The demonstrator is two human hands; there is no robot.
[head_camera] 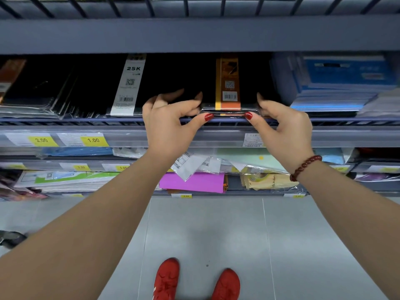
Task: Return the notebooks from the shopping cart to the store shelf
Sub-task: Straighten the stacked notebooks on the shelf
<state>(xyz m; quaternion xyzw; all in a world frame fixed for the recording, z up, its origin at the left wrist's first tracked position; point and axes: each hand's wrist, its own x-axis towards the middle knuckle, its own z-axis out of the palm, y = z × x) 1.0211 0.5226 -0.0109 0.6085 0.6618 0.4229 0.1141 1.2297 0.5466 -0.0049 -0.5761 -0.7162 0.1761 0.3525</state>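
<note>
Pinching the front edge of the black notebook: my left hand at its left corner, thumb under the edge and fingers curled on top.
My right hand: the same pinch at the right corner, with a bracelet of dark red beads on the wrist.
Notebook: wrapped in clear plastic with an orange paper band. It lies flat on the shelf atop at least one similar book, and its front edge reaches the shelf's front rail.
To its left, just beside: more black notebooks, one with a white band marked 25K.
To its right: a stack of blue packs.
Below the rail: a clear strip holding yellow price tags reading 2.00 and 1.00.
Lower shelves: loose plastic sleeves, pink paper and other packs.
Underfoot: grey tiled floor and two red shoes.
</note>
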